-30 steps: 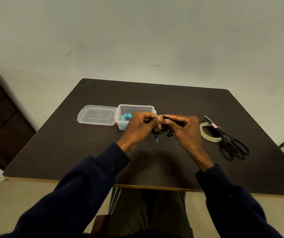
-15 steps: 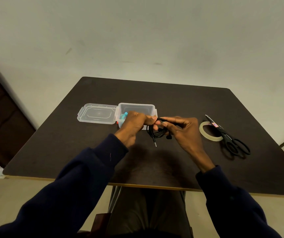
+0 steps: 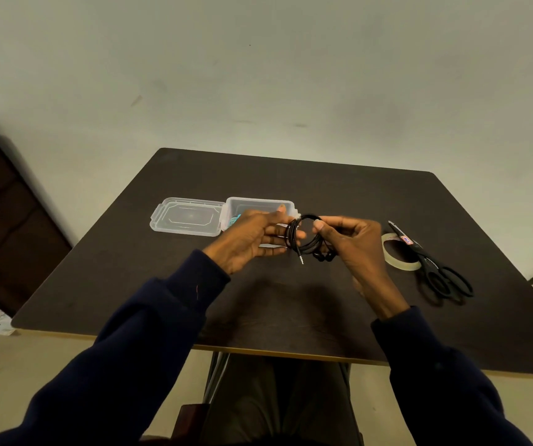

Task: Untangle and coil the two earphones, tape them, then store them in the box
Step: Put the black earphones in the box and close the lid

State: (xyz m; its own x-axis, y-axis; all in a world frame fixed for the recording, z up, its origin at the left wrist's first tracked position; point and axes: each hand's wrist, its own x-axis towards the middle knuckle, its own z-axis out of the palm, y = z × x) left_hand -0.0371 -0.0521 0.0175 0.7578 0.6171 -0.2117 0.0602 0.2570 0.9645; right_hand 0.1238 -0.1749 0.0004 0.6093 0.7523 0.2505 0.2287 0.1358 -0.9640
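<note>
Surface [image 3: 290, 300] edges leave room: the near edge crosses the lower frame below my wrists with a broad dark stretch between, the box [image 3: 260, 202] and its lid [image 3: 187, 217] sit side by side at centre-left, and the tape roll [image 3: 398, 263] and scissors [image 3: 435, 272] lie touching at right. The black earphone coil [image 3: 292, 238] hangs above the surface at centre, just right of the box, pinched by the curled fingers [image 3: 319, 225] of my right hand [image 3: 360, 244]. My left hand [image 3: 249, 238] reaches nearly straight fingers into the coil's left side, with a teal earphone [image 3: 234, 219] in the box behind it.
</note>
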